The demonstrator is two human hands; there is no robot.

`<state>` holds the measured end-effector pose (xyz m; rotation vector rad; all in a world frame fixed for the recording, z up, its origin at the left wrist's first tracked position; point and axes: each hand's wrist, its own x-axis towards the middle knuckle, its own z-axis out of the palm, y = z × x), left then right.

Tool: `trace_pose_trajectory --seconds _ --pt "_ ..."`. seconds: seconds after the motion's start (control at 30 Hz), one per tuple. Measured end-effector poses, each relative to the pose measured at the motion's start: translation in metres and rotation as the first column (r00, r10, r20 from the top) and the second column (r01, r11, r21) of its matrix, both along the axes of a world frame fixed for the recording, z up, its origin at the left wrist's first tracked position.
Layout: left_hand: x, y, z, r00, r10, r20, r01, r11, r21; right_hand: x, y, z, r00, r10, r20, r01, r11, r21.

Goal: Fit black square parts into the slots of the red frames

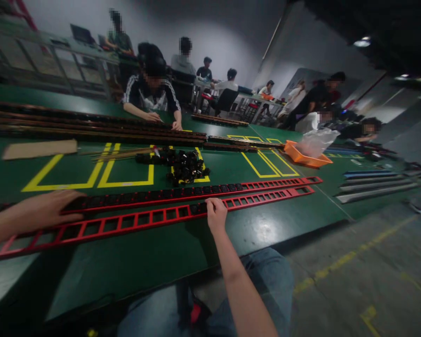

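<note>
Two long red slotted frames lie side by side across the green table. Small square black parts fill most of the far frame (150, 194); its right end has bare slots. In the near frame (126, 223), nearly all slots are bare, with a few black parts (197, 208) at the middle. My left hand (51, 208) straddles the far frame at the left, fingers on its far side and thumb on its near side. Beside those middle black parts, my right hand (216, 215) is closed on the near frame, its fingertips curled; what they pinch is hidden.
Beyond the frames sits a pile of loose black parts (187, 166). Also on the table (266, 224) are a cardboard piece (40, 149), dark long strips (91, 125), an orange bin (307, 157) with a plastic bag, and grey bars (375, 187). A co-worker (152, 96) works opposite.
</note>
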<state>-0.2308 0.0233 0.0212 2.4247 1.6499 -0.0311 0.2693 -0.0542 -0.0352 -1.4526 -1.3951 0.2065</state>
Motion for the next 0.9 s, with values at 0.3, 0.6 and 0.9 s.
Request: trace_pose_trajectory --seconds 0.3,0.6,0.9 --pt "0.123 0.009 0.004 0.967 -0.200 -0.156 0.216 0.972 0.096 0.009 0.009 -0.004 1.000 -0.007 0.008 0.006 0.999 0.031" --pt "0.071 0.004 0.000 0.970 -0.151 -0.190 0.169 0.982 0.080 0.008 0.007 -0.002 1.000 0.008 0.022 -0.009 0.999 0.036" --pt "-0.045 -0.010 -0.010 0.972 0.058 -0.228 -0.041 0.996 0.077 0.003 0.002 -0.001 1.000 0.016 0.011 -0.016 1.000 0.019"
